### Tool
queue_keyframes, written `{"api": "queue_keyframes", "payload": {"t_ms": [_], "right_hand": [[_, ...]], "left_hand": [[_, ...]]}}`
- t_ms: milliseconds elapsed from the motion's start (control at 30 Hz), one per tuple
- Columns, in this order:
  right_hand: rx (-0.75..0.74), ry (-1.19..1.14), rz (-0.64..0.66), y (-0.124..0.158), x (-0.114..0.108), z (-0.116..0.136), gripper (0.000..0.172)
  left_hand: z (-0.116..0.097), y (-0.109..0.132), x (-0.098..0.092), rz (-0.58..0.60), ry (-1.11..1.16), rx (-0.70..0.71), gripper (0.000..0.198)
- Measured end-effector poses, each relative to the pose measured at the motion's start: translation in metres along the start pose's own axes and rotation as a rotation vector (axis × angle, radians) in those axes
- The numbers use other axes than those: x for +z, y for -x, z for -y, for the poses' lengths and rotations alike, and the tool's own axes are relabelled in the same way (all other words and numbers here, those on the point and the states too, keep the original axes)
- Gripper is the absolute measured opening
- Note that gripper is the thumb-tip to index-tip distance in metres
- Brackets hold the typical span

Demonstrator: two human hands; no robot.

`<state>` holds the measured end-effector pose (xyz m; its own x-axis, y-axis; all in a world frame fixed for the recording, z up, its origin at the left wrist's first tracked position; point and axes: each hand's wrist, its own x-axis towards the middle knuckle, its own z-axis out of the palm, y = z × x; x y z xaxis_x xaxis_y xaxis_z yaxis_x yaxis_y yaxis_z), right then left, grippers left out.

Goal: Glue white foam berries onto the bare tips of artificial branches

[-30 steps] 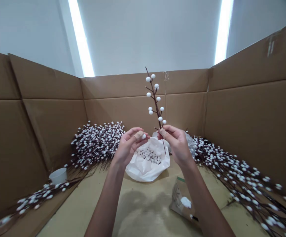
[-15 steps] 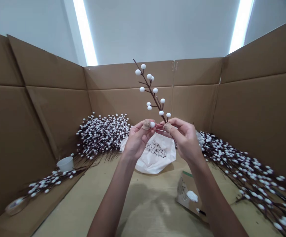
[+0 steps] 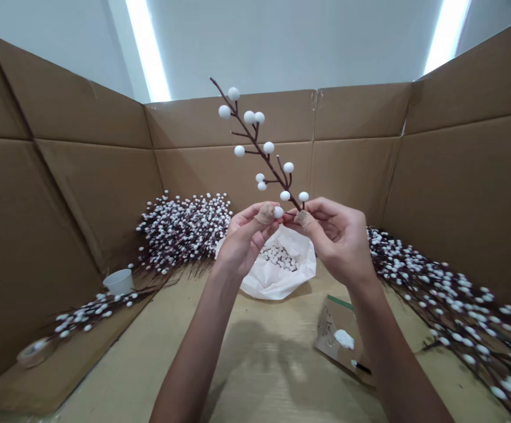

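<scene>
Left hand pinches white ball; right hand clamps branch, which slants up leftward above both.

Creased cardboard walls stand on three sides of a yellowish table. Along the left side are a whitish cup and a tape roll. Two bright strips flank a pale surface beyond.

Twig's skinny, dark brown, leaning left in midair, loaded with white berries, couple stems bare. Another berry sits right by its lower end.
</scene>
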<state>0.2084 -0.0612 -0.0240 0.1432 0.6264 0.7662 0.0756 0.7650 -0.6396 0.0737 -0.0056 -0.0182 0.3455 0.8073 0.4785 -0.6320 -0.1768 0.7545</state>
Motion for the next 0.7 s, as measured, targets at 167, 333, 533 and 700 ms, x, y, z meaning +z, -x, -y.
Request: {"api": "queue_keyframes", "payload": {"t_ms": [167, 333, 533, 700], "right_hand": [[-0.021, 0.023, 0.007, -0.0002, 0.0002, 0.0007, 0.012], [-0.042, 0.045, 0.022, -0.0008, -0.0003, -0.0014, 0.011], [-0.028, 0.058, 0.038, -0.002, -0.0017, -0.0017, 0.011], [-0.02, 0.055, 0.045, -0.0041, -0.0032, -0.0048, 0.012]], "left_hand": [[-0.0013, 0.0021, 0.0039, -0.004, -0.001, 0.006, 0.016], [-0.0012, 0.0011, 0.0007, 0.019, -0.021, 0.03, 0.014], [0.001, -0.0014, -0.0053, 0.014, -0.078, 0.055, 0.011], [0.003, -0.0024, -0.0051, 0.021, -0.079, 0.058, 0.012]]}}
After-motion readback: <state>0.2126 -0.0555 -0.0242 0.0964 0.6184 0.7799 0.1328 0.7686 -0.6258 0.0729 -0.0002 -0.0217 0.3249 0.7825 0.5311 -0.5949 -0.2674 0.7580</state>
